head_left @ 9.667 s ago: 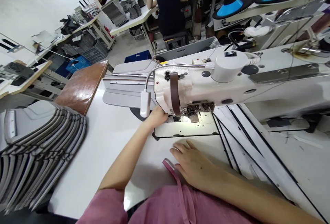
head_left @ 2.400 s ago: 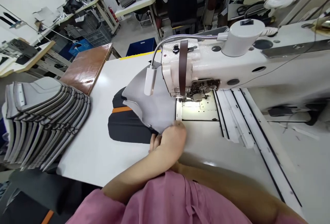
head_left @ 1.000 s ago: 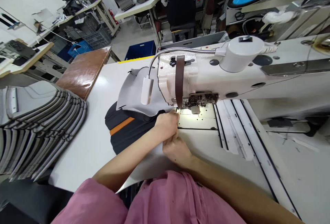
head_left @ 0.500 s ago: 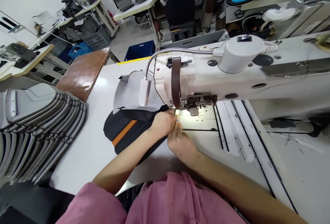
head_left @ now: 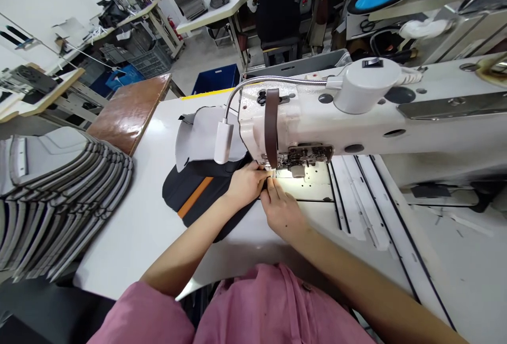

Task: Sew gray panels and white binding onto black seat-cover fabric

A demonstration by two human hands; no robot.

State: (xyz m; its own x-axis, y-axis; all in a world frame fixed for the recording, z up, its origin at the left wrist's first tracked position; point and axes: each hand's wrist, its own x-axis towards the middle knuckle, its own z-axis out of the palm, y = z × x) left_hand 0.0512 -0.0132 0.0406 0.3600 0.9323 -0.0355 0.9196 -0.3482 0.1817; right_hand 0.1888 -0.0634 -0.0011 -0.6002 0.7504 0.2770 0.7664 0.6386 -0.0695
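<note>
A black fabric piece with an orange stripe (head_left: 195, 197) lies on the white table, its right edge at the needle area of the sewing machine (head_left: 293, 122). A light grey panel (head_left: 200, 135) adjoins it at the back. My left hand (head_left: 247, 184) grips the edge of the black piece, fingers pressed together beside the needle. Close to it, my right hand (head_left: 283, 211) pinches the same edge from the front, fingertips near the lit metal plate (head_left: 311, 188). The fingertips nearly touch each other.
Stacked grey panels (head_left: 67, 196) stand at the left of the white table (head_left: 134, 228). A bendable lamp (head_left: 224, 140) hangs over the grey panel. Behind are a brown board (head_left: 129, 114), a blue crate (head_left: 216, 78) and a seated person in dark clothes (head_left: 275, 3).
The fabric has shifted slightly and turned, and the grey panel's front edge is lower at its left. My left hand has moved a little left and up; my right hand has slid slightly right.
</note>
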